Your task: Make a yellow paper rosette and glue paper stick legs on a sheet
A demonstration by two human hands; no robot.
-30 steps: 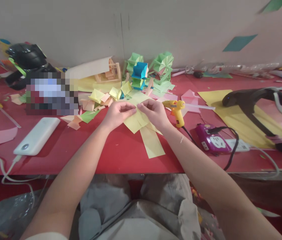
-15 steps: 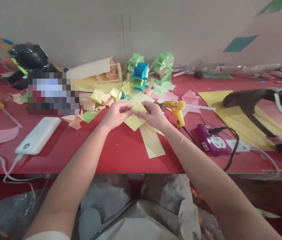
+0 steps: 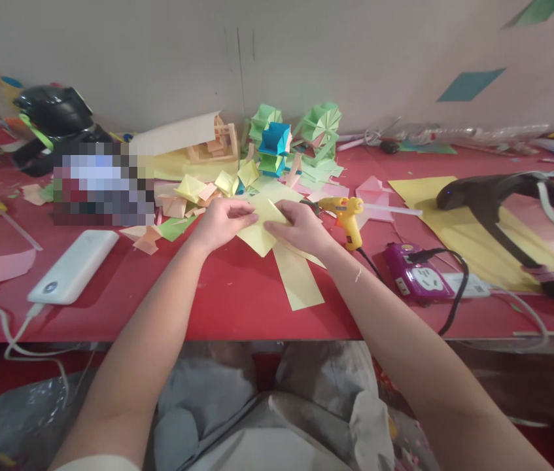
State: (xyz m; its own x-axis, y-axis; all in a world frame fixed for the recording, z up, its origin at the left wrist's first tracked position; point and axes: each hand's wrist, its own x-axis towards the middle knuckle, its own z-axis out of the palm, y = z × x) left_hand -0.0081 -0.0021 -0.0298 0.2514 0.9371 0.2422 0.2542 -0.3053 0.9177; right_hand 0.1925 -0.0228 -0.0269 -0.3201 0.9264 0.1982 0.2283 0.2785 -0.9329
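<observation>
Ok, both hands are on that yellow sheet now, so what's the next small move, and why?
Probably press the fold flat against the red table. The left hand and right hand both pinch the yellow paper, which sits low over the table with a corner folded over; a firm crease looks like the sensible step.

one head-worn camera looks forward and down, close over the red worktop (image 3: 237, 301), facing the wall (image 3: 306, 52) behind it.
</observation>
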